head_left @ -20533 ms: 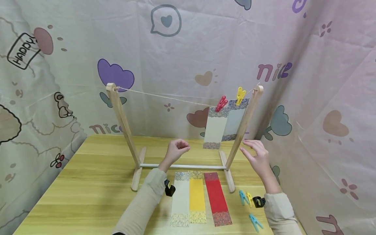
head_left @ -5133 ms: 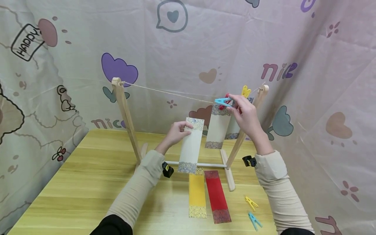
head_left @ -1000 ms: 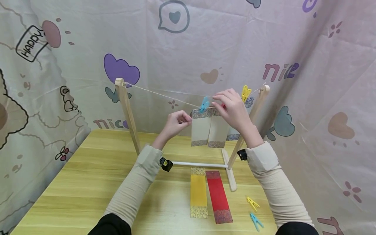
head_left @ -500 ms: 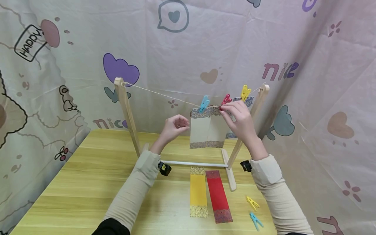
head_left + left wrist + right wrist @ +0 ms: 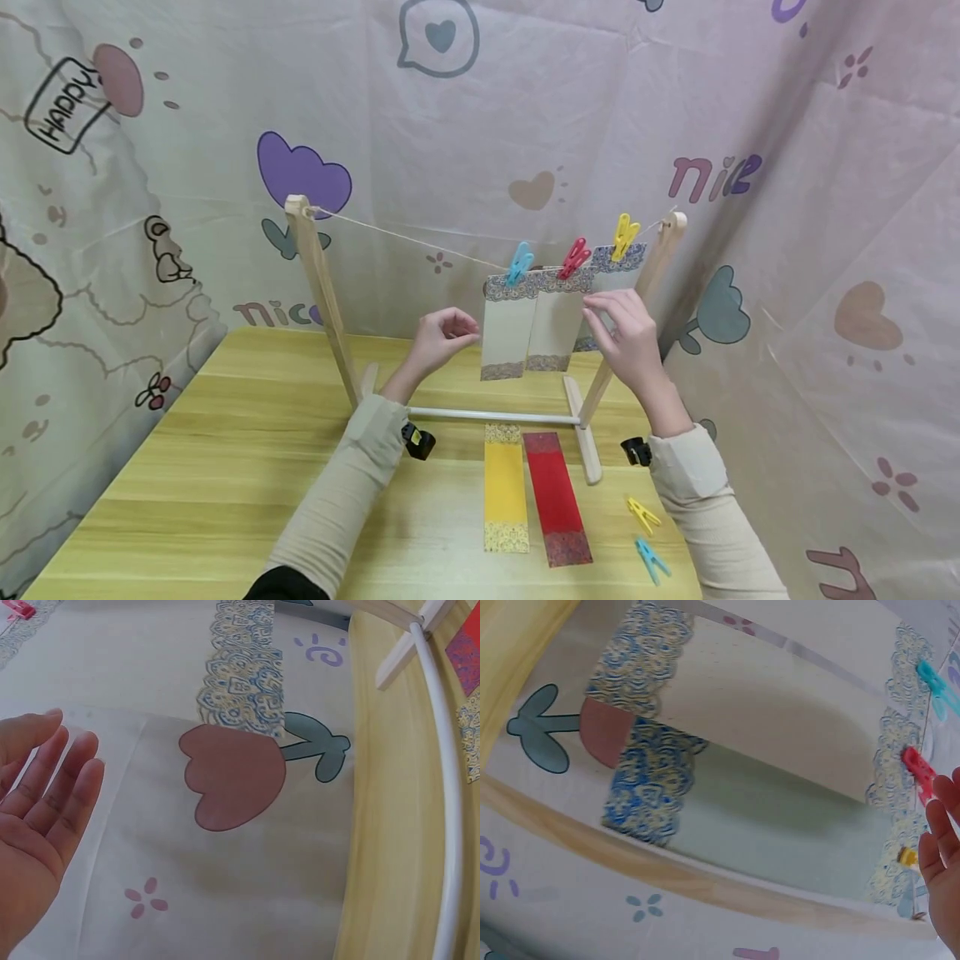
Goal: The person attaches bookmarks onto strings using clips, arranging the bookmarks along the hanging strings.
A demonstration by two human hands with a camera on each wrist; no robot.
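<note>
Three pale card strips with lace-patterned ends hang from a string between two wooden posts. A blue clothespin (image 5: 519, 265) clips the left strip (image 5: 505, 337), a red clothespin (image 5: 574, 258) the middle strip (image 5: 553, 325), and a yellow clothespin (image 5: 625, 237) the right strip (image 5: 618, 271). My left hand (image 5: 437, 343) hovers left of the left strip, fingers loosely bent, holding nothing; the left wrist view shows its palm (image 5: 34, 810). Overlapping the right strip in the head view, my right hand (image 5: 628, 340) is raised with relaxed fingers and nothing gripped. It partly hides that strip.
Below the string, a yellow strip (image 5: 505, 483) and a red strip (image 5: 557, 500) lie on the wooden table (image 5: 225, 467). A yellow clothespin (image 5: 643, 515) and a blue clothespin (image 5: 651, 560) lie at right. A white crossbar (image 5: 487, 415) joins the posts (image 5: 322, 300).
A pale strip left the table and now hangs by a blue clothespin left of the red-clipped one. Lately my right hand dropped away from the red clothespin; my left hand drew back and down.
</note>
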